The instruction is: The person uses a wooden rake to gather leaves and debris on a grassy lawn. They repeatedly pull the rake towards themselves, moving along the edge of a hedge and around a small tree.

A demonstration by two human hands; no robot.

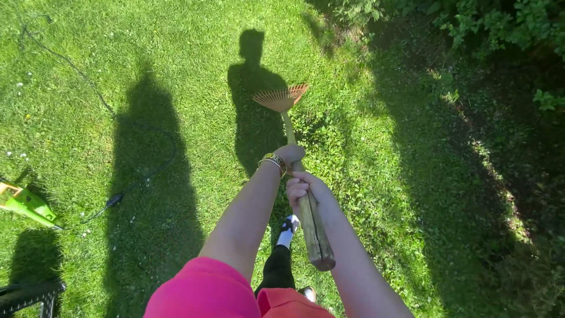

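Both hands were on the rake point(297, 176), and its long axis ran almost straight away from the person, tilted a touch to the left as it went out. The butt end of the thick wooden handle stuck out back toward the body, and the orange fan of tines sat out on the grass ahead, at the edge of the person's own shadow. The left hand point(290, 154), the one with the gold bracelet point(273, 162) on the wrist, was wrapped around the handle further out, so it was the nearer one to the tines. The right hand point(303, 188) was curled tight around the thicker part just behind it, the two nearly touching. The tines looked to be resting on the lawn point(88, 70) or just over it, couldn't really tell which. The surface was short sunlit grass, with bushes point(500, 29) and deep shade along the right edge. Off near the left edge lay a green garden tool point(25, 203) with a dark cable point(150, 171) snaking up across the grass, well apart from the rake. One foot in a black and white shoe point(288, 227) showed under the arms.
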